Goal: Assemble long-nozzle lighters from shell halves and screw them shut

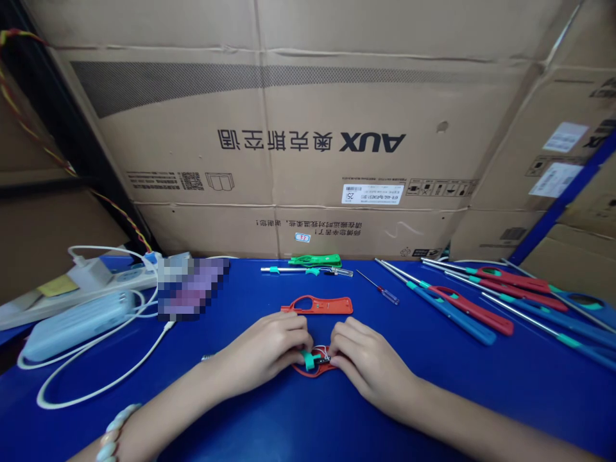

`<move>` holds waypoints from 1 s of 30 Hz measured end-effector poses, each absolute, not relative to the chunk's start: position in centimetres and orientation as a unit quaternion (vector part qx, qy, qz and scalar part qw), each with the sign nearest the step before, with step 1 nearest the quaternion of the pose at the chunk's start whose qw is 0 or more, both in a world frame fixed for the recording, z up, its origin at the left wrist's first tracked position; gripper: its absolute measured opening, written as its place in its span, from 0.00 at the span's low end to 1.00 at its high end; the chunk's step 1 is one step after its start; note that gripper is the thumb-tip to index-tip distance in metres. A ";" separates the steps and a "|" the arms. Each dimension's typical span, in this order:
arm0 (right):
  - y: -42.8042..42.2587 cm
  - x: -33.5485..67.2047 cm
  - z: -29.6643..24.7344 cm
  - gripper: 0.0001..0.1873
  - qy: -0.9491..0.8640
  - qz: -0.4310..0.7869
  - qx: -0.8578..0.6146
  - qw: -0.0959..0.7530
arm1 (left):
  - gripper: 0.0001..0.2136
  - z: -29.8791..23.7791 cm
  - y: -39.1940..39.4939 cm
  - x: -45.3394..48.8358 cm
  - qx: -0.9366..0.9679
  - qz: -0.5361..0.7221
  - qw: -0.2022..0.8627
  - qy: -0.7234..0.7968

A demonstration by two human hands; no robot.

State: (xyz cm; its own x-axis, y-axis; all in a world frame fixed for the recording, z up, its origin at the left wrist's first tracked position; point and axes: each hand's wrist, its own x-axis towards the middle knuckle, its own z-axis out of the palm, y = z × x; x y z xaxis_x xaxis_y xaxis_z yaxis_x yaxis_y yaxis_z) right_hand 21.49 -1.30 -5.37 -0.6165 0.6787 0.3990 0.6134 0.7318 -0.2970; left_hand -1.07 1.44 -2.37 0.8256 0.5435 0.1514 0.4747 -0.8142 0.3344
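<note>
- Carton (308,106): "AUX 奥克斯空调" in large black print, upside down; lower, also inverted, "师傅您辛苦了!" and "请在搬运时对我温柔些,谢谢您!"
- White label (371,194) on it: apparently "KFR-46G/BpR3AES1(B1)", plus a large "25".
- Small blue-edged sticker (303,237): marking unclear.
- Far-right labels (556,179): too small to read.
</note>
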 end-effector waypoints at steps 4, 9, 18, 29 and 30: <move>-1.2 21.5 -5.5 0.07 -0.894 0.077 -0.364 0.249 | 0.03 -2.7 1.5 -1.2 0.943 0.135 0.143 0.267; -1.3 21.4 -5.6 0.08 -0.888 0.097 -0.369 0.255 | 0.05 -3.0 1.4 -1.0 0.945 0.131 0.129 0.269; -1.2 21.2 -5.6 0.08 -0.881 0.122 -0.375 0.263 | 0.08 -2.9 1.1 -0.9 0.949 0.123 0.100 0.273; -1.2 21.2 -5.6 0.09 -0.865 0.162 -0.383 0.279 | 0.10 -3.3 1.0 -0.8 0.944 0.110 0.095 0.295; -1.2 21.2 -5.6 0.09 -0.865 0.163 -0.383 0.280 | 0.10 -3.4 1.0 -0.8 0.945 0.106 0.091 0.297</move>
